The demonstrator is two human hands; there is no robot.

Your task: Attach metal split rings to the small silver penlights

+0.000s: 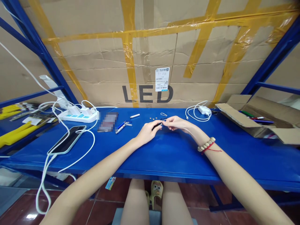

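Observation:
Over the middle of the blue table, my left hand (146, 133) is closed around a small dark tube-like piece (156, 126), mostly covered by the fingers. My right hand (176, 123) pinches at its right end, the fingertips meeting those of the left; what the pinch holds is too small to make out. Just beyond the hands lie several small round button cells (153, 118) and a thin silver clip ring (163, 114). A silver tube (135, 116) rests farther left. Beside it are small blue and silver keychain penlights (122, 126) with metal clips.
A white power strip (78, 116) and a phone (67, 139) with looping white cables occupy the left. A pixelated flat item (108, 122) lies nearby. Rightward are a coiled white cable (199, 111) and an open cardboard box (248, 120) of pens. A large carton (105, 68) stands behind.

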